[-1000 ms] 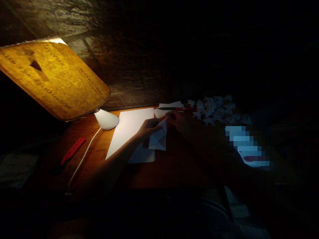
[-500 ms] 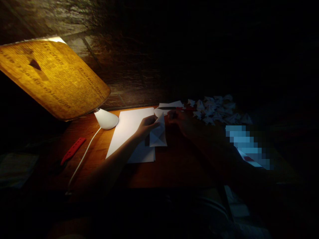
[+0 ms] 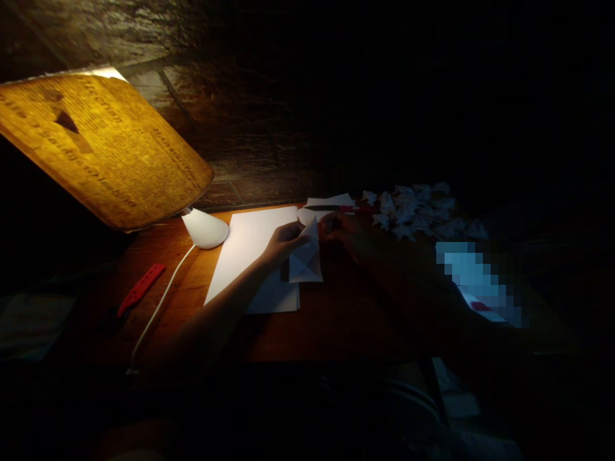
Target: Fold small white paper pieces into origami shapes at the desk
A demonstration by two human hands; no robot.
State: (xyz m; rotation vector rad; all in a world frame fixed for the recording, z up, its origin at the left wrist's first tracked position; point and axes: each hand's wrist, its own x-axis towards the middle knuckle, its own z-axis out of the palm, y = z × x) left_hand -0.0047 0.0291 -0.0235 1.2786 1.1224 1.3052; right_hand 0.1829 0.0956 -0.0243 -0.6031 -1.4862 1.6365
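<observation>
A partly folded sheet of white paper (image 3: 306, 264) stands over the desk, creases crossing on its lower part and its upper end coming to a point. Its left edge is pinched between the thumb and fingers of my left hand (image 3: 284, 242). My right hand (image 3: 346, 234) is just right of the paper's tip, its fingers curled in shadow; whether they grip anything is too dark to make out. Beneath and left of the folded paper lies a stack of plain white sheets (image 3: 252, 246).
A lamp with a printed shade (image 3: 110, 147) and white base (image 3: 206, 230) stands at left, its cord (image 3: 161, 307) trailing forward beside a red cutter-like tool (image 3: 141, 288). A dark blade-like item (image 3: 324, 208) and several folded paper pieces (image 3: 416, 211) lie behind. A blue-lit pixelated patch (image 3: 475, 275) is at right.
Almost nothing differs. Both hands and the folded paper hold nearly the same position, with only a very slight shift.
</observation>
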